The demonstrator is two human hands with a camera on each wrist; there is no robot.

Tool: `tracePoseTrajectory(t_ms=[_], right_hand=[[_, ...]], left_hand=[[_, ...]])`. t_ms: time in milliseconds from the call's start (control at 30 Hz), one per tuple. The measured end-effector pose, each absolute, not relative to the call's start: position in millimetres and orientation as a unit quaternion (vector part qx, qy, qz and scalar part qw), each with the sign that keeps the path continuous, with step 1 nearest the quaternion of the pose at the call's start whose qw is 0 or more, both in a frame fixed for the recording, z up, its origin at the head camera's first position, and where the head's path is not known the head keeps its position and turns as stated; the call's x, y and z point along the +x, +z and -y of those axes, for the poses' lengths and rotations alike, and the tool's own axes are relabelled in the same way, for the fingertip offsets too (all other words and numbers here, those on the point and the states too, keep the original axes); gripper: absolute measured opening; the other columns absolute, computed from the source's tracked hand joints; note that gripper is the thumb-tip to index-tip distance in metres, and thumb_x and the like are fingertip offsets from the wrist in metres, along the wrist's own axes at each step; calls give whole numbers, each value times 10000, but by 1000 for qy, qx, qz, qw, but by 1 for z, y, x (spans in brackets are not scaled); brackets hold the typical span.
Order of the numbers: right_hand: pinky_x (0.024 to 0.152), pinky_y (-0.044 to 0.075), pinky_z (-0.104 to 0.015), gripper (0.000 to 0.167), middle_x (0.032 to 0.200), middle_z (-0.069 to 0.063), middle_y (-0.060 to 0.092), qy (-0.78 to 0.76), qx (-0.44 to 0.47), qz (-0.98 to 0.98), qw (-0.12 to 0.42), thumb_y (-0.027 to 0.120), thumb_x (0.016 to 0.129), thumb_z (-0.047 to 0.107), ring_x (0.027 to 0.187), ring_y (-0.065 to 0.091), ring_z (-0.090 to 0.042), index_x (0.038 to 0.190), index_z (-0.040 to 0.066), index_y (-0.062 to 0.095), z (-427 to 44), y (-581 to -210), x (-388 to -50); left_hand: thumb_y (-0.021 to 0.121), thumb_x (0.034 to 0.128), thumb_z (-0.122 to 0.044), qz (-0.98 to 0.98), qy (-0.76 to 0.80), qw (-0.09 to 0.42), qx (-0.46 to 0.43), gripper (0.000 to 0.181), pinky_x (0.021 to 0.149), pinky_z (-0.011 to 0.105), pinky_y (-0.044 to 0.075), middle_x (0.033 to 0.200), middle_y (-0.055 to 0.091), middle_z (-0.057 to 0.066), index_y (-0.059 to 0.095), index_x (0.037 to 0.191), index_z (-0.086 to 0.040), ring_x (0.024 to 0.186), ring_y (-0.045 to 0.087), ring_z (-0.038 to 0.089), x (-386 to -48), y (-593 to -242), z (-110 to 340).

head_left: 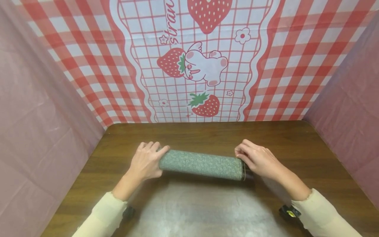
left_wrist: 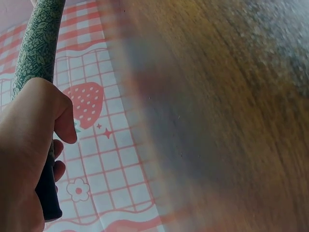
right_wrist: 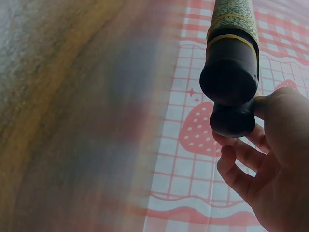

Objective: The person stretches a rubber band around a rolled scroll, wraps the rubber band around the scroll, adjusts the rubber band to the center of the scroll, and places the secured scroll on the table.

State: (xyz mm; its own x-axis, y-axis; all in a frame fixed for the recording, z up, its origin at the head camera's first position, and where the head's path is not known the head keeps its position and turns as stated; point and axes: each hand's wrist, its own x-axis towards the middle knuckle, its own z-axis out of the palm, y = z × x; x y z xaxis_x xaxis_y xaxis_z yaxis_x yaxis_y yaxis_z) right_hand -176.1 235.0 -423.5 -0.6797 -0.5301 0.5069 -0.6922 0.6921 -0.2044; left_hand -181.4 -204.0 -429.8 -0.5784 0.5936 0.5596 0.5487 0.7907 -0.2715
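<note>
Green roll [head_left: 201, 164] | long axis left-to-right (head view: right end [head_left: 243, 170] lower)

This looks like a small fabric-walled nook: a wood-grain table [head_left: 201, 134] stands before a red-checked, strawberry-printed backdrop [head_left: 248, 56], and pink sheets [head_left: 38, 115] hang at both sides. Backdrop and sheets close off the view on three sides, so whether it is a home or a studio cannot be told.
</note>
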Motion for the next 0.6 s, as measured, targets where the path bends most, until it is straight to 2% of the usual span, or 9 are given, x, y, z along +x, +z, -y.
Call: tracePoseTrajectory(t_ms=[267,600], right_hand=[[652,481,-264,236,985,117,652,208,331,895,213,835,956,25,784,550,31,1012,223,720,-235,-418,-176],[698,556,-355,234,1011,56,684,232,297,888,262,849,918,-5,936,663,-112,1006,195,767,-237,-423,-175]], left_hand=[[905,542,-250,904,25,310,-293,747,737,445,567,993,764,89,742,1268,-197,849,731,315,-182,-433,204],[896,572,-248,919,20,292,-263,710,714,456,565,951,757,77,740,1263,-190,814,713,308,-180,-433,204]])
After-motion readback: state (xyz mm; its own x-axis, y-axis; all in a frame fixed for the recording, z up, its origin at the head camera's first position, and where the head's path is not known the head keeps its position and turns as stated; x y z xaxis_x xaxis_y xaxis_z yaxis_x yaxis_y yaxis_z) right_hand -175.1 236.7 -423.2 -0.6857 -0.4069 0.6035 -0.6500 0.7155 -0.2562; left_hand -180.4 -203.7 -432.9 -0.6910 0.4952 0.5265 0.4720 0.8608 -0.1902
